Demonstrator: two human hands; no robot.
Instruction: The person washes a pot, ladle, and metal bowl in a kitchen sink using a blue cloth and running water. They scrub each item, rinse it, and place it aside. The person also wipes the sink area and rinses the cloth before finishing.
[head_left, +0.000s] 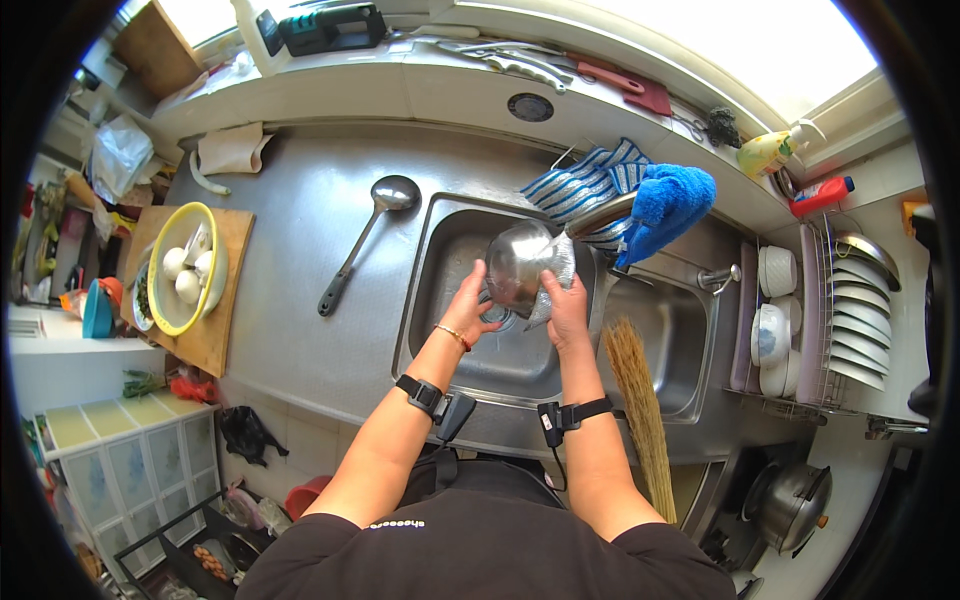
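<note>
Over the left sink basin (450, 337), my right hand (568, 311) grips a crinkled silvery scouring cloth (559, 262) against a round, shiny metal bowl or scoop (517, 259). My left hand (471, 307) is at the bowl's left side with thumb and fingers spread; whether its fingertips touch the metal is hard to tell. Just above the bowl is the faucet spout (600, 216), partly covered by a blue towel (667, 202) and a striped cloth (577, 184). Below the hands, the drain (499, 316) is partly hidden.
A steel ladle (367, 225) lies on the steel counter, left of the sink. Further left, a yellow-rimmed basket (180, 319) of white round items rests on a wooden board (232, 292). A straw brush (637, 405) leans across the right basin (686, 337). Dishes (861, 315) stand in a rack at right.
</note>
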